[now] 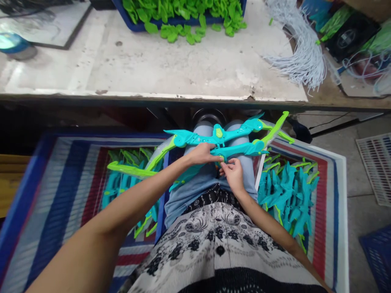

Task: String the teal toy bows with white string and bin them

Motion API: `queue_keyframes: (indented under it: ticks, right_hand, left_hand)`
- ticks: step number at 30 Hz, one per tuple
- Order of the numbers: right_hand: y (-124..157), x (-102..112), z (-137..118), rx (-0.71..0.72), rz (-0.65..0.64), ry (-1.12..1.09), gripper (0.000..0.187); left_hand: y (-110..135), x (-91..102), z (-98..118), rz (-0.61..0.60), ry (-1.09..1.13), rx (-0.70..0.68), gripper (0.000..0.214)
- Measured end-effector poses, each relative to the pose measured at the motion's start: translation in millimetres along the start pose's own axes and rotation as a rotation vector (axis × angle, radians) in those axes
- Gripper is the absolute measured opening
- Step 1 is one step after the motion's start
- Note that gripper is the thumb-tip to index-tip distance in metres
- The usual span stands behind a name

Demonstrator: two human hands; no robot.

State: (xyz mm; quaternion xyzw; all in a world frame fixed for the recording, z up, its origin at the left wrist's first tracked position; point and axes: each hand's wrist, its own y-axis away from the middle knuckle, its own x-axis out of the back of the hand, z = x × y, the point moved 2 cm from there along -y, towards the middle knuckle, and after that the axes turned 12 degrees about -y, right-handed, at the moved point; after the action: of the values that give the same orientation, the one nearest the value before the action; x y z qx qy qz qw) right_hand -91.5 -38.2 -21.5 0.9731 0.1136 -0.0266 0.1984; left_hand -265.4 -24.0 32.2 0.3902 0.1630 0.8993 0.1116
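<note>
Turquoise plastic toy bows with lime-green tips lie across the thighs, apparently two close together: a far toy bow [235, 133] and a near toy bow [244, 150]. My left hand [202, 154] is closed on the near bow at its middle, its thumb and fingers around the grip. My right hand [233, 173] has its fingertips pinched together at the near bow's green centre piece. Whatever lies between those fingertips is too small to make out. The left forearm covers part of the bows' left side.
A worktable [183, 69] stands ahead, bearing a blue bin [131, 25] of green leaf-shaped parts and a bundle of white cords [301, 61]. Striped-lined crates with more bows flank the legs: a blue crate [18, 228] on the left, a white crate [343, 211] on the right.
</note>
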Motion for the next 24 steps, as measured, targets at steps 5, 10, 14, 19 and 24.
queue_keyframes:
  ticks: [5,10,14,19,24]
  right_hand:
    - [-6,0,3,0.016,-0.153,0.005,0.044]
    - [-11,-5,12,-0.065,-0.203,-0.055,0.045]
    - [-11,7,-27,-0.062,-0.476,0.298,0.029]
    - [-27,-7,-141,0.135,-1.139,0.673,0.019]
    - [-144,-102,-218,0.741,-0.528,0.902,0.027]
  left_hand:
    - [0,-2.8,2,0.019,0.017,-0.033,0.041]
    - [2,-3.7,0,0.020,-0.047,-0.014,0.037]
    - [19,0.0,8,0.076,-0.294,-0.083,0.031]
    - [46,-28.1,15,0.130,-0.598,-0.165,0.045]
    - [52,-65.9,11,0.115,-0.600,-0.100,0.073]
